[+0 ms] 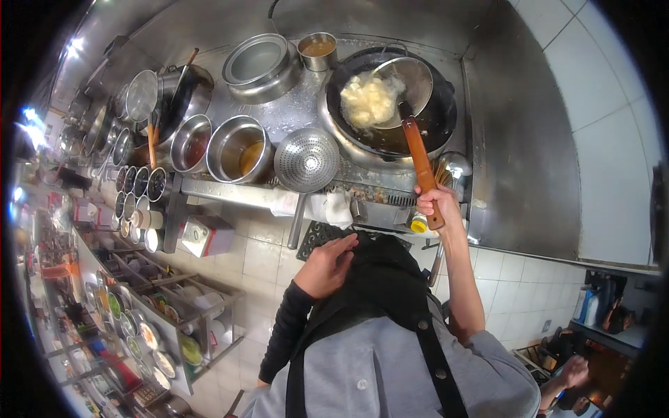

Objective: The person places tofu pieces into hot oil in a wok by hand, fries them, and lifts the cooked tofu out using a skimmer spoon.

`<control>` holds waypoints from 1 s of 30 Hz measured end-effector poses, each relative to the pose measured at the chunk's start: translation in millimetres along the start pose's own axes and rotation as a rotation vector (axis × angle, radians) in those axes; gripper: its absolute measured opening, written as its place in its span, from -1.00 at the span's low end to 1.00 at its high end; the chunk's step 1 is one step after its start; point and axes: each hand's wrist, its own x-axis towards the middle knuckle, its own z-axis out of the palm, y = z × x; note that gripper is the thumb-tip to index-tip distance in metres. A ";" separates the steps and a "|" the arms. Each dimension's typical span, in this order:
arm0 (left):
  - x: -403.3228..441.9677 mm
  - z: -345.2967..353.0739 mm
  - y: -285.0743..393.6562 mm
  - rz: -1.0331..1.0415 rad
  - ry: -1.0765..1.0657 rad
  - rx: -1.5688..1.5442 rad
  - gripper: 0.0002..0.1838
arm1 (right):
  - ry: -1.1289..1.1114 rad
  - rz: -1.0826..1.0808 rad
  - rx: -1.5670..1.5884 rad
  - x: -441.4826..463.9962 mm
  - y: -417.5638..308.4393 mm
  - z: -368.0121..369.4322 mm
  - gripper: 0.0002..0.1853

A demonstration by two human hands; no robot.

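My right hand [440, 203] is wrapped round the wooden handle of a wire-mesh skimmer [415, 82]. Its round head dips into a dark wok [440, 125] on the stove. Pale yellow chunks of food [368, 101] bubble in the oil beside and partly over the mesh; I cannot tell exactly how many lie on it. In front of the black apron [380, 268], my left hand [327, 266] holds nothing, its fingers stretched out. Nearest to it, a perforated metal skimmer [306, 161] rests at the stove's front edge, handle pointing down.
Left of the wok stand a lidded-looking metal pot [259, 66], a small pot of brownish liquid [318, 50] and two more metal pots [240, 150]. A white cloth [327, 207] lies on the front ledge. Shelves of dishes [188, 306] stand left; another person's hand [575, 371] shows lower right.
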 end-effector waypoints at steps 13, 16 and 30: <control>-4.2 -0.6 -1.3 0.006 0.041 0.009 -0.59 | 0.150 -0.194 -0.762 -57.2 -18.8 2.8 -0.89; -5.2 1.0 0.5 -0.002 0.034 -0.003 -0.59 | 0.153 -0.216 -0.770 -58.8 -21.2 5.1 -0.91; -10.3 -1.0 4.5 0.006 0.048 0.014 -0.59 | 0.054 -0.124 -0.706 -86.9 -31.6 8.7 -0.80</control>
